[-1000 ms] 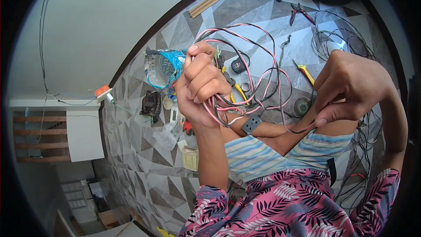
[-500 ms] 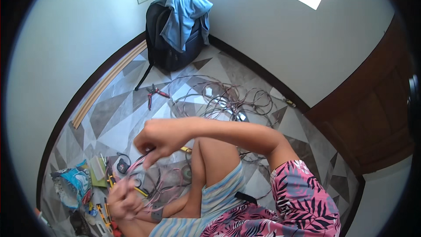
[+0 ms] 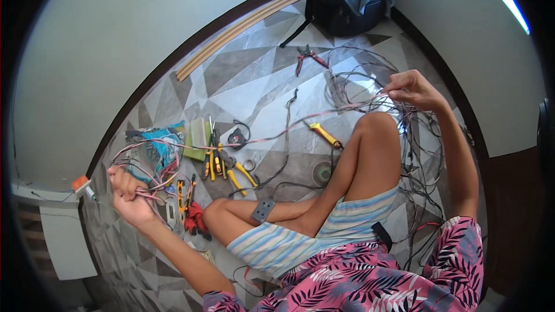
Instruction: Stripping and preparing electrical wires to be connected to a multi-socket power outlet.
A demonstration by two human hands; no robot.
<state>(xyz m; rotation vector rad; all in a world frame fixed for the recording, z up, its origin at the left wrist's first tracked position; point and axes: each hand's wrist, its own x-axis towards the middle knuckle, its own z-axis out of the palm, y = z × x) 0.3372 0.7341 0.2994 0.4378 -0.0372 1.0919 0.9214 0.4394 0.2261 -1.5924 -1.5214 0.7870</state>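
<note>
Roughly crosswise, pink-and-black wire (image 3: 277, 134) spans from left hand (image 3: 132, 197), closed round its gathered loops (image 3: 155, 189), to right hand (image 3: 416, 89), pinching the strand. Long axis slants outward, rightward, above floor (image 3: 248, 89); dark wire tangle (image 3: 406, 126) nearer right hand.

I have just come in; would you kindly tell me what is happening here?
A person seated on the floor holds a pink-and-black wire. The left hand grips its loops, and the right hand pinches it farther along, with a length stretched between them. A grey socket sits by the shin, and yellow-handled pliers lie on the floor.
</note>
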